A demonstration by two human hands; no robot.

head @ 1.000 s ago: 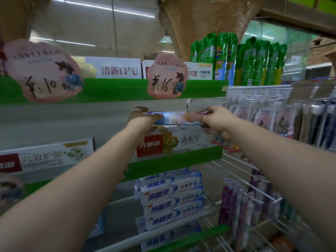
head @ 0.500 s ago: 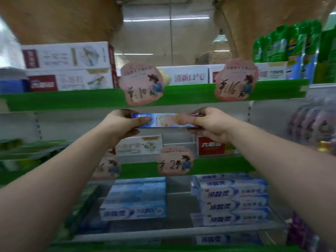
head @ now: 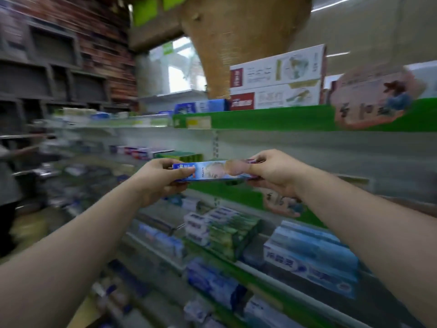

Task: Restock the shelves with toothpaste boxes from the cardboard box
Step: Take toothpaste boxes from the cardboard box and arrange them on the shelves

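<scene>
– Out in front of the middle shelf, in mid-air, is where the toothpaste box (head: 212,171) sits right now, lying level and lengthways between both hands. The left hand (head: 158,183) pinches the left end, thumb on the printed front and fingers curled underneath. The right hand (head: 274,176) does the same on the right end. As far as I can see it's not touching any shelf. Any tips on how this thing handles?

– Looks like thin glossy card with a tube inside, so my guess is light and fairly stiff along its length. The long faces will probably dent if you squeeze the middle, though. Taking it by the ends like that is the right call imo, since that's the strongest bit. Glossy print can be a bit slippery, so put thumbs flat on it.

– And where does it go?

– Can't tell, the shot's pretty smeared. The top shelf (head: 260,119) has white boxes (head: 276,79) at the far right beside a pink price tag (head: 376,95). There's also a stack of blue boxes (head: 314,261) on a lower shelf, near right. I can't make out a cardboard box anywhere.
</scene>
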